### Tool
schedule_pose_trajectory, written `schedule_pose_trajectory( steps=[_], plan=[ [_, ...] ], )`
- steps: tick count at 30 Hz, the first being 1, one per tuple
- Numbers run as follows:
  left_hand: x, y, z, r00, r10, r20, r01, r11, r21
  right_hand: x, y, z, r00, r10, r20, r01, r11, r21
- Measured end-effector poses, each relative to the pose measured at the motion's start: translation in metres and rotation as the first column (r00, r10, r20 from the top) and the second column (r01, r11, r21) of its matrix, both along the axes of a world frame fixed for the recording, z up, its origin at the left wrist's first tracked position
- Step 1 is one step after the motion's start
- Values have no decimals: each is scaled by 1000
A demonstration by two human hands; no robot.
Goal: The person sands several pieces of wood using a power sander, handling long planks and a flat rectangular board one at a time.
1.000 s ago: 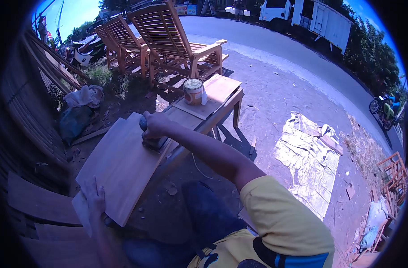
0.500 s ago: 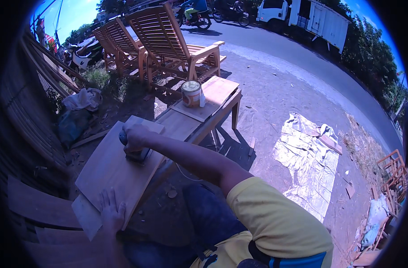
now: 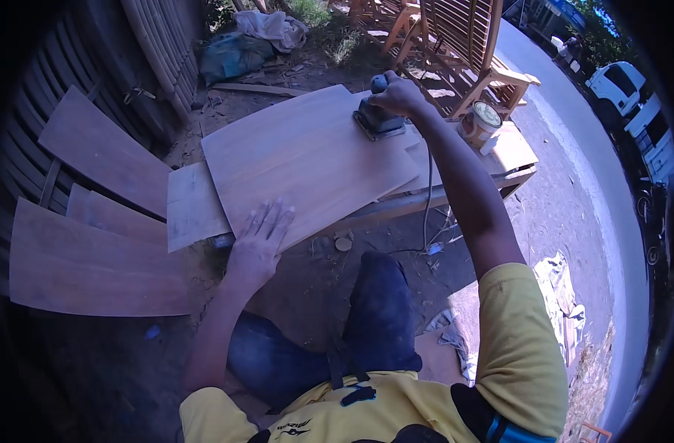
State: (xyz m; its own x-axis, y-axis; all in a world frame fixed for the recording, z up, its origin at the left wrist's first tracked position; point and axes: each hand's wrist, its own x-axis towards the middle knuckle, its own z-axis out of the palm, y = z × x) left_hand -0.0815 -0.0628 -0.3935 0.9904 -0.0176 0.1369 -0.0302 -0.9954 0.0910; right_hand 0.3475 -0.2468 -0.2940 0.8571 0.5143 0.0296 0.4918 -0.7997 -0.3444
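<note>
A wide wooden panel (image 3: 300, 159) with a curved far edge lies across a low wooden bench (image 3: 425, 193). My right hand (image 3: 397, 96) grips the top of an electric sander (image 3: 377, 122), whose flat base rests on the panel near its right end. A dark cord (image 3: 428, 210) hangs from the sander's side down past the bench. My left hand (image 3: 259, 240) lies flat with fingers spread on the panel's near left corner. Under the panel's left end, a paler board (image 3: 193, 207) sticks out.
A paint can (image 3: 481, 122) stands on the bench's right end. More cut panels (image 3: 93, 255) lean at the left by a slatted fence (image 3: 156, 52). Slatted wooden chairs (image 3: 462, 37) stand beyond the bench, a road (image 3: 610, 221) with parked trucks runs along the right, and a pale sheet (image 3: 555, 288) lies on the ground.
My view has swung to the left and down, bringing the leaning panels into sight. The sander, still in my right hand, is closer to the panel's right end; my left hand stays on its corner.
</note>
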Motion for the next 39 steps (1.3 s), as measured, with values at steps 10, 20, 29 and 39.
schedule_pose_trajectory(
  steps=[10, 20, 29, 39],
  plan=[
    [3, -2, -3, 999, -24, 41, 23, 1000, 21, 16, 34, -2, 999, -10, 50, 11, 1000, -7],
    [2, -25, -22, 973, -132, 187, 93, 975, 201, -198, 178, 9, 925, 380, -22, -377, 922, 91],
    [-20, -26, -33, 949, -70, 309, 62, 997, 38, -196, 162, 10, 906, 422, 40, -424, 901, 97],
    [-32, -43, -51, 912, 92, 399, -109, 994, 20, -196, 173, 13, 948, 313, 63, -313, 950, -13]
  ],
)
